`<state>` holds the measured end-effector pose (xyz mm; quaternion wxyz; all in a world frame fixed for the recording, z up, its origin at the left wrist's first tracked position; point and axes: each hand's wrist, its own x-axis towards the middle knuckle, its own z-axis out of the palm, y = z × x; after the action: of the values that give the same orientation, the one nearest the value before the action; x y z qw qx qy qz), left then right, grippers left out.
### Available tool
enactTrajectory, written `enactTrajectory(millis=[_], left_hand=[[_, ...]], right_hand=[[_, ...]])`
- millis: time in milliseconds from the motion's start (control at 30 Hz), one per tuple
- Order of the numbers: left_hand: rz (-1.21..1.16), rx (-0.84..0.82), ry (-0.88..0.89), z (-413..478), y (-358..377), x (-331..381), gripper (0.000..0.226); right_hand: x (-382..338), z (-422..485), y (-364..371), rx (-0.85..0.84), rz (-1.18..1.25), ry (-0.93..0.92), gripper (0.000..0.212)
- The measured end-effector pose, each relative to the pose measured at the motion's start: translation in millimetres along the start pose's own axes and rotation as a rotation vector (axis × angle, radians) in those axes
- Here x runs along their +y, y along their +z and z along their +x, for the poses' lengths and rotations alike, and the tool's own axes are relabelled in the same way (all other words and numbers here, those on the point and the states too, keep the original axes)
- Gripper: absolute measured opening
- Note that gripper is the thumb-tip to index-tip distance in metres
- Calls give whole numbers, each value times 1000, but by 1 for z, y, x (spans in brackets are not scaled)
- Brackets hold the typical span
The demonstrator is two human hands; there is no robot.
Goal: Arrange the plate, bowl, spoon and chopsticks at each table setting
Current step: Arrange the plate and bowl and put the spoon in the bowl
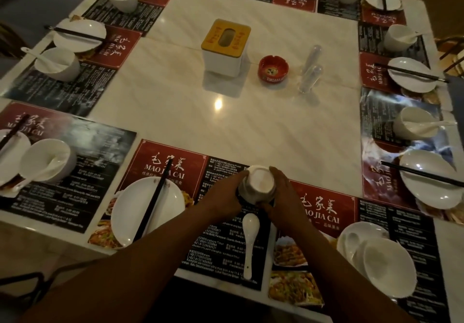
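Both my hands hold a small white bowl over the near placemat; its base faces up toward me. My left hand grips its left side and my right hand grips its right side. Just below the bowl a white spoon lies on the placemat, handle toward me. To the left sits a white plate with black chopsticks laid across it. At the near right another plate carries a spoon, and a bowl leans on it.
Other settings ring the table, each with plate, chopsticks, bowl and spoon. In the middle stand a white tissue box with yellow lid, a red ashtray and two clear shakers. Chairs stand at the left edge.
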<state>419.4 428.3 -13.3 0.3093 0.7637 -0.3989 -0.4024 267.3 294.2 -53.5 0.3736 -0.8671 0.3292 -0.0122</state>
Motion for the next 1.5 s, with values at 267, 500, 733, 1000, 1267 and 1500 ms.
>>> enactTrajectory(millis=[267, 500, 733, 1000, 1267, 1500], left_hand=[[-31, 157, -13, -6, -27, -16, 48], [-30, 216, -64, -37, -64, -28, 33], [-12, 139, -112, -60, -70, -56, 28], [3, 103, -116, -62, -68, -73, 33], [11, 38, -74, -56, -73, -80, 41], [34, -11, -16, -46, -76, -79, 44]], right_hand=[[-28, 1, -12, -53, 340, 94, 77], [-72, -2, 3, -195, 292, 38, 57], [-79, -17, 37, -189, 166, 108, 27], [-80, -30, 58, -111, 147, 285, 23], [-85, -37, 72, 7, 178, 347, 30], [-91, -40, 66, 56, 197, 375, 32]])
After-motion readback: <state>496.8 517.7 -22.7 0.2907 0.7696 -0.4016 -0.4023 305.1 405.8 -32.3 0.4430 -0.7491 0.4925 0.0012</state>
